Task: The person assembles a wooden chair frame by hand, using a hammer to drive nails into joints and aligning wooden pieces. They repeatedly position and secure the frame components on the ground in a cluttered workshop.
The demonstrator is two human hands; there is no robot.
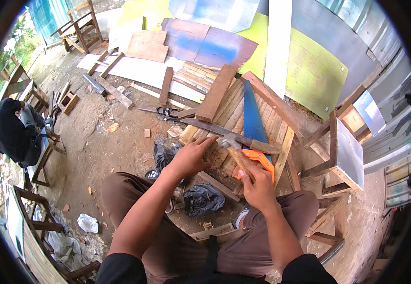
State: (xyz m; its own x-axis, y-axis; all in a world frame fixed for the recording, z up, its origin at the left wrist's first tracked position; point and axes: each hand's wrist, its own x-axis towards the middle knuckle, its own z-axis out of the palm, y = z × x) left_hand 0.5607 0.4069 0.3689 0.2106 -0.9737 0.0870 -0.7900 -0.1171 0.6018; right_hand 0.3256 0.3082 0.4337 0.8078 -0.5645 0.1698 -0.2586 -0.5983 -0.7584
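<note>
My right hand [258,187] grips a claw hammer by its wooden handle [244,163]. The hammer's metal head [228,141] is above the near part of a slatted wooden bench [272,118], close to my left fingertips. My left hand [191,154] is bent over the bench's near left edge, fingers curled at a dark wooden piece; what they hold is partly hidden. Just beyond both hands lies a machete [215,128] with a wooden handle. A handsaw with a blue blade [252,111] and orange handle [262,158] rests on the bench, right of the hammer.
A thick brown wood block [217,92] lies on the bench's far left. Black plastic bags [204,199] are on the ground between my legs. A small white-topped table [349,154] stands at right. Boards [210,45] lie beyond the bench. Another person [13,130] sits at far left.
</note>
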